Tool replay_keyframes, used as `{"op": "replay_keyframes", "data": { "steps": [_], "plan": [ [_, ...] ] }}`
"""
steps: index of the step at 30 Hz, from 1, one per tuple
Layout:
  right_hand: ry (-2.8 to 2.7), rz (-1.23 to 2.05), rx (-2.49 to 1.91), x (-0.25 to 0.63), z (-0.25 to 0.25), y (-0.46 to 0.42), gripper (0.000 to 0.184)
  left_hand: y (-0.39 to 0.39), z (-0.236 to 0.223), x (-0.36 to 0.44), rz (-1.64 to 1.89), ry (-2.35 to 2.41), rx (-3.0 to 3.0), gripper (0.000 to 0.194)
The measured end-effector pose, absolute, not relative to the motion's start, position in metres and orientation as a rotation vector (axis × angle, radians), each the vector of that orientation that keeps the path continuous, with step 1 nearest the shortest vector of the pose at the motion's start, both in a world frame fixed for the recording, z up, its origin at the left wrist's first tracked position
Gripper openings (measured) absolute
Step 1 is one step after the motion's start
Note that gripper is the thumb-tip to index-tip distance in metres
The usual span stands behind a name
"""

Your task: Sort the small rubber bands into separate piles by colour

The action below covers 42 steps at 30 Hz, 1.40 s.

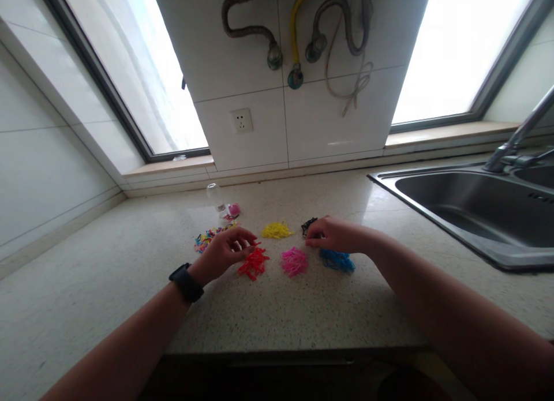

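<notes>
My left hand (227, 248), with a dark watch (186, 282) on the wrist, is at the upper left edge of a pile of red rubber bands (254, 265). Its thumb and index finger close around a red strand at the fingertips. My right hand (324, 233) reaches down beside a small pile of black rubber bands (306, 225), fingers bent together; whatever they pinch is hidden. Below that hand lies a blue pile (338, 261). Between both hands are a pink pile (295, 262) and a yellow pile (277, 230). A mixed-colour heap (208, 238) is partly covered by my left hand.
A clear bottle (216, 198) stands behind the mixed heap, with a pink object (234, 209) beside it. The speckled countertop (277, 320) ends at a front edge near me. At right is a steel sink (467, 216) with a faucet (515, 141). A tiled wall rises behind.
</notes>
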State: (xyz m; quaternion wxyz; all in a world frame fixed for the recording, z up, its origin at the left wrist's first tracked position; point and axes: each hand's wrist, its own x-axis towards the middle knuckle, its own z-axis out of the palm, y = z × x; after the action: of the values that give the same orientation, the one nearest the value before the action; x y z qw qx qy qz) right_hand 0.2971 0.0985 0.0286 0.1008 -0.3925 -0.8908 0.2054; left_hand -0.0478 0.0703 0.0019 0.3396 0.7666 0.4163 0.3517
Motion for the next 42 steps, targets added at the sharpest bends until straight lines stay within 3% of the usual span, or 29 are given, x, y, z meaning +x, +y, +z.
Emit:
{"op": "replay_keyframes", "data": {
  "steps": [35,42],
  "plan": [
    [-2.64,0.599,-1.167,0.2964,0.0312,0.0969,0.025,0.0653,0.001,-0.0411,0.905,1.1,2.088,0.033],
    [-2.643,0.597,-1.159,0.2965,0.0296,0.0975,0.025,0.0643,0.0037,-0.0432,0.837,1.069,2.172,0.019]
  ]
}}
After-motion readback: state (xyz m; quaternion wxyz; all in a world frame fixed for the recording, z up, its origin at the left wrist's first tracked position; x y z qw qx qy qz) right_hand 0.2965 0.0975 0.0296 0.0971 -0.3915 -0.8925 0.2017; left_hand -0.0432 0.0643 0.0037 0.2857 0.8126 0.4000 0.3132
